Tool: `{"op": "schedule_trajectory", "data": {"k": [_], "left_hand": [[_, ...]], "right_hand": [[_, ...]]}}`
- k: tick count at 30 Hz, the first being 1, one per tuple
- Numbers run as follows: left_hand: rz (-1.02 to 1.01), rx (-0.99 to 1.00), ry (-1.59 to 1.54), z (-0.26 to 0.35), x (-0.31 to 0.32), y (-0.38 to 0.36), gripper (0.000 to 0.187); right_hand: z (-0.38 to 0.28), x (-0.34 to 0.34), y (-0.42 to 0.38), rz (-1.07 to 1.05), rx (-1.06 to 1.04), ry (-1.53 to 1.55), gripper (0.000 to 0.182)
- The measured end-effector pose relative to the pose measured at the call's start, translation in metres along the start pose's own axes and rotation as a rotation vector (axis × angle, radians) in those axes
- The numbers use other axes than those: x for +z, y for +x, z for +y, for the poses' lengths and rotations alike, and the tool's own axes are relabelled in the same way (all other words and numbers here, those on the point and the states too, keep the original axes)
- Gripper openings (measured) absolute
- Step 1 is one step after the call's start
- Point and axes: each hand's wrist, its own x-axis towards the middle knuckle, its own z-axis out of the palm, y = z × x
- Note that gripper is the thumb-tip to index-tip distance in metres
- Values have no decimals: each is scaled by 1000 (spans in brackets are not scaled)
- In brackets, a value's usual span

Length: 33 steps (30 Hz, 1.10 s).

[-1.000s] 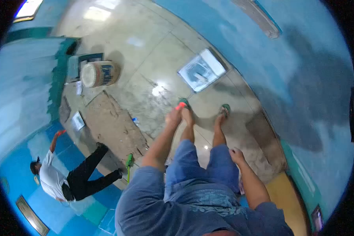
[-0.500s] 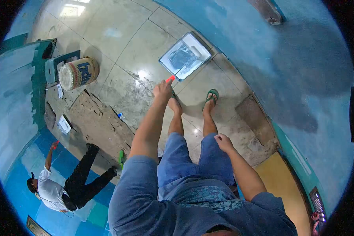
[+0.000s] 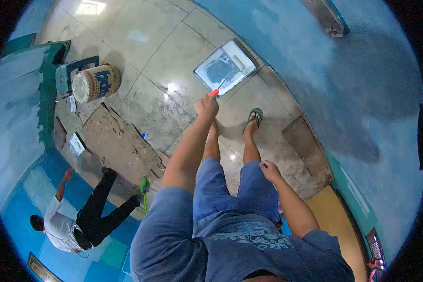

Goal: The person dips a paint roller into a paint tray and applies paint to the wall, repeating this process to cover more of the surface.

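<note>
My left hand [image 3: 206, 106] is closed around the orange handle of a paint roller [image 3: 214, 92]. The thin metal rod runs from the handle over a paint tray [image 3: 201, 75], and the pale roller sleeve [image 3: 241, 62] lies at the tray's upper right part. White or pale blue paint coats the tray's inside. Low by my right thigh, my right hand [image 3: 270, 171] has its fingers curled in, with nothing visible in them.
A paint bucket [image 3: 97, 83] stands beside a teal stool [image 3: 62, 79] at left. Dirty cardboard [image 3: 115, 136] covers the floor near a smaller tray [image 3: 76, 144] and a green-headed tool [image 3: 144, 183]. Another person [image 3: 63, 228] faces the blue wall at lower left. A blue-painted wall [image 3: 296, 51] rises on the right.
My left hand and the roller handle have shifted slightly right over the tray's near edge. The view has moved a little. The other person's head has turned and their raised hand has shifted slightly.
</note>
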Motion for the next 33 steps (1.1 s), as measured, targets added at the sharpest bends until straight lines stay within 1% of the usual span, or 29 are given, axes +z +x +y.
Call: {"op": "schedule_trajectory", "data": {"k": [1, 2, 4, 5, 7, 9, 11, 12, 13, 14, 15, 16, 17, 18, 19, 20, 22, 24, 26, 29, 31, 32, 33], "left_hand": [[-5, 5, -8, 5, 4, 9, 30], [33, 5, -24, 9, 6, 17, 26], [78, -6, -21, 18, -6, 13, 25], [77, -11, -22, 16, -4, 14, 25], [39, -14, 12, 6, 0, 19, 25], [34, -15, 60, -5, 6, 10, 25], [84, -15, 33, -28, 11, -6, 26], [87, 32, -11, -41, 10, -21, 27], [99, 3, 46, -57, 29, -24, 27], [17, -40, 135, -70, 30, -32, 27], [81, -72, 13, -85, 34, -45, 27], [-2, -70, 48, -92, 20, -58, 28], [95, -83, 38, -105, 28, -71, 32], [77, -72, 21, -119, 33, -69, 33], [49, -52, -7, -121, 37, -68, 35], [40, -73, -11, -121, 42, -65, 35], [44, -49, -90, -109, 38, -50, 39], [-23, -69, -168, -81, 32, -36, 35], [84, -51, -143, -61, 40, -17, 32], [90, -37, -138, -29, 31, 16, 29], [49, -90, -176, -21, 24, 29, 28], [-27, -151, -142, -20, 27, 37, 27], [26, -128, -213, -22, 26, 29, 27]], "right_hand": [[4, 0, 0, -2, -2, -10, 25], [8, 0, 0, 0, 6, -15, 25], [10, 0, 0, 18, -24, 5, 25], [9, 0, 1, 14, -26, 2, 25], [1, -2, 0, -12, 70, -9, 25], [-2, -3, -2, -5, 48, 9, 25], [-3, -4, 1, -30, 9, 21, 25], [0, -5, 2, 10, -42, 11, 25], [2, -5, 9, 34, -105, 1, 26], [13, -2, 13, 5, -96, 21, 25], [24, 2, 24, -17, -95, 38, 25], [20, 0, 26, -18, -124, 16, 24], [13, 1, 20, 3, -128, -1, 23], [13, 7, 24, -26, -147, -2, 23], [18, 4, 23, -42, -107, 20, 23], [22, 5, 24, -52, -62, 41, 23], [18, 4, 26, -68, -39, 63, 22], [21, 4, 17, -54, -31, 89, 22], [9, 2, 9, -76, -16, 16, 22], [-1, -6, 10, -70, -17, -28, 24], [16, 7, 23, -47, -11, -38, 25], [25, 4, 26, -19, -10, -39, 27], [19, -3, 24, -39, 7, -75, 27]]}}
